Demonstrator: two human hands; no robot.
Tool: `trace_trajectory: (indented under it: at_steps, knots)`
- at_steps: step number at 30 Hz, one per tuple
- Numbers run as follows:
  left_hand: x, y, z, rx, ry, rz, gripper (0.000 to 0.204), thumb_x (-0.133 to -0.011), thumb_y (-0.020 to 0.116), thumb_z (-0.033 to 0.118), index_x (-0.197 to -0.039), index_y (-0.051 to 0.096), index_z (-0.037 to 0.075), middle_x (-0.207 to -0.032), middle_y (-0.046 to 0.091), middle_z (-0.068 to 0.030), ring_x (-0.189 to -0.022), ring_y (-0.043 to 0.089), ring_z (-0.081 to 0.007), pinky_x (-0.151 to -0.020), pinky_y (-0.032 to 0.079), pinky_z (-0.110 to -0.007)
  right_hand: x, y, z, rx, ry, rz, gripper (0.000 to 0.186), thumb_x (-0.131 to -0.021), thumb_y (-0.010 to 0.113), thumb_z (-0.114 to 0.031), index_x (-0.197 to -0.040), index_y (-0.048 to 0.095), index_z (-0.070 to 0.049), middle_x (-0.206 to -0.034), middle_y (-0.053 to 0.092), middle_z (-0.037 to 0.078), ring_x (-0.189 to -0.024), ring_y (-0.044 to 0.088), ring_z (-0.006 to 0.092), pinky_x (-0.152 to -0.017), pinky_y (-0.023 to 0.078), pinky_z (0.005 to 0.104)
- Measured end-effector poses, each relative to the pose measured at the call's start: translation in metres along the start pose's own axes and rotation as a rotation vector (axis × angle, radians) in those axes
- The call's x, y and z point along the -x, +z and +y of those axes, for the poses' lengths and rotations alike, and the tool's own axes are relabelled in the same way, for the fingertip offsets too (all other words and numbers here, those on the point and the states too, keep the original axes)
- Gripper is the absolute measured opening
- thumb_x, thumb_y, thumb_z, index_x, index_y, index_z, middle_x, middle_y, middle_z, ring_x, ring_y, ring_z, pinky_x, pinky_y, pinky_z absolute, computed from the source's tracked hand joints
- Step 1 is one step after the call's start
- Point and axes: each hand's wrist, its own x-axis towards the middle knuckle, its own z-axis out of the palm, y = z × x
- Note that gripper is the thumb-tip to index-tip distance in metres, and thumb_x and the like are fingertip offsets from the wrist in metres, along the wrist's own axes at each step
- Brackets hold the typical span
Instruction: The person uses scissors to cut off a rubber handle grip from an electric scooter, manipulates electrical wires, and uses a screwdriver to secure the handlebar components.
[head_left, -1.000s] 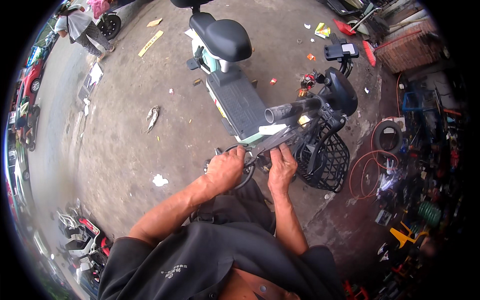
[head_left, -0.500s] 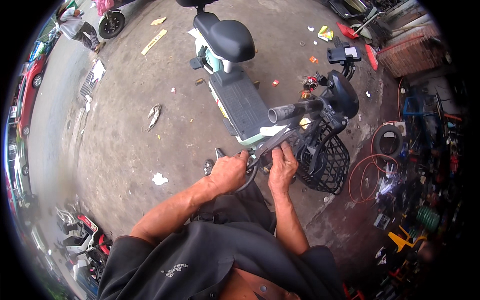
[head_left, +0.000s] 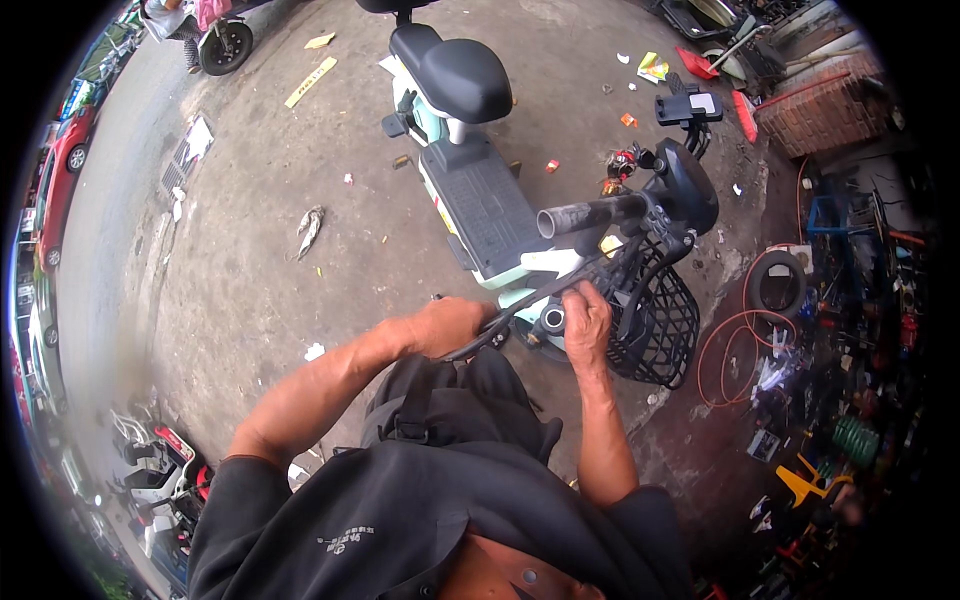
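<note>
1. grey, stained concrete ground (head_left: 260, 220) spreads out beside a road (head_left: 125, 190), with an orange hose (head_left: 703, 350) and a black tyre (head_left: 777, 280) lying on the right.
2. the electric scooter (head_left: 426, 125) stands directly in front of the person, its front end nearest the hands: pale mint and white bodywork, a padded black seat (head_left: 465, 82) and a ribbed dark footboard (head_left: 482, 225).
3. a scuffed grey tube (head_left: 590, 216), open at its end, juts left from the handlebar unit (head_left: 688, 185), above the black mesh basket (head_left: 660, 325).
4. the left hand (head_left: 455, 325) has its fingers curled closed on black cables (head_left: 545, 290).
5. the right hand (head_left: 588, 325) bends its fingers near them, just beside a round metal-rimmed opening (head_left: 553, 319); whether they grasp anything, i cannot tell.
</note>
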Motion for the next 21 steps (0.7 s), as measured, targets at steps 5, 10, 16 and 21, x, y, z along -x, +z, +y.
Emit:
trace_trajectory:
  at_steps: [5,10,16,21]
  knots:
    - [-0.006,-0.022,-0.008,0.558,-0.021,-0.383,0.033,-0.066,0.057,0.019,-0.088,0.056,-0.005,-0.064,0.057,-0.009,-0.059,0.06,-0.0179,-0.054,0.047,-0.029,0.002,-0.013,0.019,0.01,0.098,-0.102,0.011,-0.083,0.047,-0.003,-0.078,0.056,0.003,-0.072,0.057,0.014,-0.058,0.053,0.029,-0.052,0.039,0.0387]
    - [-0.002,-0.034,0.004,0.693,-0.124,-0.463,0.032,-0.062,0.056,0.009,-0.091,0.06,-0.005,-0.062,0.057,-0.0074,-0.053,0.059,-0.0147,-0.04,0.043,-0.024,0.002,-0.016,0.013,-0.353,0.351,-0.107,0.017,-0.084,0.047,-0.011,-0.077,0.057,0.001,-0.061,0.048,0.004,-0.051,0.042,0.0136,-0.047,0.03,0.0297]
    - [-0.003,-0.03,0.002,0.889,-0.073,-0.542,0.05,-0.062,0.055,0.01,-0.11,0.057,-0.002,-0.072,0.06,-0.0059,-0.059,0.061,-0.0133,-0.041,0.043,-0.022,0.004,-0.022,0.011,-0.554,0.431,-0.085,0.021,-0.085,0.047,-0.017,-0.076,0.059,-0.001,-0.057,0.042,-0.004,-0.05,0.032,0.003,-0.046,0.023,0.0226]
    - [-0.005,-0.022,0.002,0.892,-0.065,-0.568,0.048,-0.064,0.056,0.011,-0.11,0.056,-0.003,-0.073,0.059,-0.0054,-0.061,0.061,-0.0126,-0.044,0.044,-0.022,0.009,-0.023,0.008,-0.442,0.386,-0.055,0.022,-0.085,0.048,-0.016,-0.078,0.061,0.0,-0.06,0.046,-0.002,-0.052,0.036,0.0049,-0.046,0.026,0.024]
